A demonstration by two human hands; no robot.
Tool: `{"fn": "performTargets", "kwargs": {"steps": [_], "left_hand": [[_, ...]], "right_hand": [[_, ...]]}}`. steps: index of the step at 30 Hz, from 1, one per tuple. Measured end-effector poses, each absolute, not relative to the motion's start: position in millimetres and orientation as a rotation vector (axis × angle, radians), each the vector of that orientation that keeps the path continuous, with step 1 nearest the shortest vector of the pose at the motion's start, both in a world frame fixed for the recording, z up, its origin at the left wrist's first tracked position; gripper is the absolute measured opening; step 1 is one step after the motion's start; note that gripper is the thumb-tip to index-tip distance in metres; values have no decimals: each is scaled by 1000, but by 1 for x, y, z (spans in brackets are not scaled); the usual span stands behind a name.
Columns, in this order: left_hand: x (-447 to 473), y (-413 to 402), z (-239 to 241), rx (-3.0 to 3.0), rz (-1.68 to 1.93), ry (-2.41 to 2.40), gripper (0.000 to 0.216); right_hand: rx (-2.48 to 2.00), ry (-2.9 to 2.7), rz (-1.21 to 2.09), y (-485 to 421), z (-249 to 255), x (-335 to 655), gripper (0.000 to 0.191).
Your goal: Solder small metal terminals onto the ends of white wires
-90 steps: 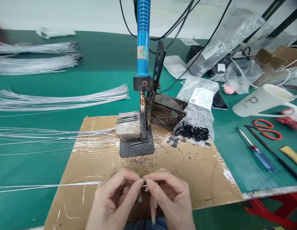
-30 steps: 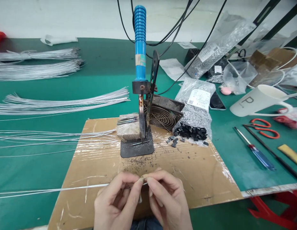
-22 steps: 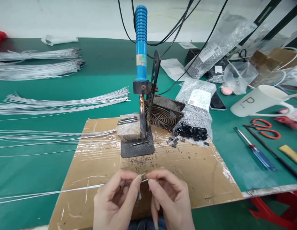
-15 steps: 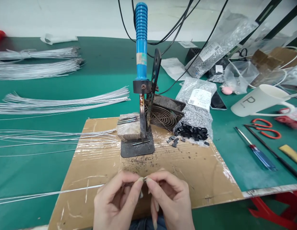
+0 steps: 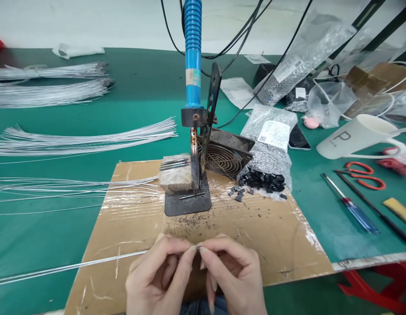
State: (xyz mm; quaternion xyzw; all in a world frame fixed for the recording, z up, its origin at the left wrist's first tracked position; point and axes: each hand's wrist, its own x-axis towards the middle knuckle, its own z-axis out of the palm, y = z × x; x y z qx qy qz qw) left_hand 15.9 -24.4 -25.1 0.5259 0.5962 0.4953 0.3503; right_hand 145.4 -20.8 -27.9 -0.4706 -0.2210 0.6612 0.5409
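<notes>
My left hand (image 5: pixel 161 273) pinches a pair of thin white wires (image 5: pixel 91 263), which run off to the left over the cardboard. Close beside it, my right hand (image 5: pixel 230 273) has thumb and forefinger pressed together on a tiny shiny bit at the wire ends; what it is I cannot make out. The fingertips of both hands almost meet. Beyond them, a blue-handled soldering iron (image 5: pixel 193 57) stands upright in a holder with a dark metal base (image 5: pixel 188 208). A pale block (image 5: pixel 175 180) sits against it, with several thin pieces on top.
A cardboard sheet (image 5: pixel 140 232) covers the bench front. Loose white wires (image 5: pixel 74 186) and bundles lie left. A fan (image 5: pixel 225 157) stands behind the iron. Small black parts (image 5: pixel 261 180) spill from a plastic bag. A screwdriver (image 5: pixel 353 208), scissors (image 5: pixel 366 175) and mug (image 5: pixel 353 138) are right.
Both hands keep their pinch and have barely shifted. The wires by my left hand lie slightly differently, a little lower at the left edge. The view has tilted slightly.
</notes>
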Motion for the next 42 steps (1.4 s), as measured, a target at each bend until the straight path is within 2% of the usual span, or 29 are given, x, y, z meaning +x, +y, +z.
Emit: {"fn": "performTargets", "kwargs": {"steps": [8, 17, 22, 28, 35, 42], "left_hand": [[17, -33, -34, 1381, 1225, 1621, 8], [13, -31, -36, 1551, 1276, 1467, 9], [3, -27, -32, 1731, 1180, 1383, 17], [-3, -22, -25, 1866, 1071, 1378, 15], [-2, -27, -32, 1747, 1084, 1421, 12], [15, -34, -37, 1499, 1254, 1587, 6]], "right_hand": [[-1107, -528, 1575, -22, -30, 147, 26], [-1085, -556, 1601, -23, -32, 150, 25], [-1029, -581, 1696, -21, -33, 159, 26], [-1040, -674, 1828, -16, -34, 173, 27], [-1068, -666, 1843, -15, -31, 172, 31], [-1027, -516, 1798, -19, -31, 161, 30]]}}
